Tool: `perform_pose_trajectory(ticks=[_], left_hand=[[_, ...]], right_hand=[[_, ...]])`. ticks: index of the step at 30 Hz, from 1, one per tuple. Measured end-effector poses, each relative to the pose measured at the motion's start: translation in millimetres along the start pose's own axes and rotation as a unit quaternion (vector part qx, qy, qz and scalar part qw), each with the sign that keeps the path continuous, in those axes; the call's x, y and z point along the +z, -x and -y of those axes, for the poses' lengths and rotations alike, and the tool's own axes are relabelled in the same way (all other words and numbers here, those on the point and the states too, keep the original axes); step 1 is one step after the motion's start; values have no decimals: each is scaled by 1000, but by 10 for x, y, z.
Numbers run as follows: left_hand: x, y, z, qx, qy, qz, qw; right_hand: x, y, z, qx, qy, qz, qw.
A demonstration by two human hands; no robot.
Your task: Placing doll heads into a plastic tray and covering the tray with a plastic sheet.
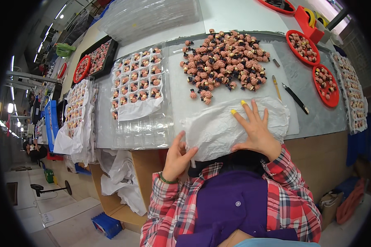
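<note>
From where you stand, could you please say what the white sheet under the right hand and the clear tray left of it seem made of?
White sheet: probably matte paper, given its creases. Clear tray: likely glossy plastic, given its highlights and transparency.

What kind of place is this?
It looks like a factory workshop, probably for packing. There's a big pile of small pink pieces, a clear tray with more sitting in rows of pockets, and red dishes holding others.

Uppermost red dish (pixel 291 11): was cut off by the top edge. Heaped figurines (pixel 224 61): partly hid one another. Distant person (pixel 38 152): details were too small to tell.
</note>
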State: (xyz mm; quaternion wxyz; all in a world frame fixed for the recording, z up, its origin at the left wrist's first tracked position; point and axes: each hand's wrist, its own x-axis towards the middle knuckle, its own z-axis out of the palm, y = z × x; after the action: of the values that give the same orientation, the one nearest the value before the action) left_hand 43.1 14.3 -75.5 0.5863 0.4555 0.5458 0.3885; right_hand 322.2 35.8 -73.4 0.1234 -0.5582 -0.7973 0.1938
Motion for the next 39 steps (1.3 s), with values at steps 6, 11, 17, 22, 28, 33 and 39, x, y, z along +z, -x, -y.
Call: perform_pose_trajectory(ticks=[6,11,17,22,28,33,39], left_hand=[[-33,194,139,28,126,-131,983],[-205,260,-213,12,2,-160,987],[248,159,-539,289,-322,299,850],[249,-216,-198,321,-581,53,746],[439,-266,-244,169,-646,-104,738],[750,-449,-407,277,-204,88,935],[908,-825,201,133,64,12,989]], right_hand=[[16,-37,23,-1,25,24,999],[34,-27,13,4,42,22,999],[39,-49,74,18,55,31,998],[65,-42,55,12,54,25,998],[84,-28,-4,19,63,30,997],[-105,-46,32,17,49,59,997],[-452,-316,37,-32,-209,-72,975]])
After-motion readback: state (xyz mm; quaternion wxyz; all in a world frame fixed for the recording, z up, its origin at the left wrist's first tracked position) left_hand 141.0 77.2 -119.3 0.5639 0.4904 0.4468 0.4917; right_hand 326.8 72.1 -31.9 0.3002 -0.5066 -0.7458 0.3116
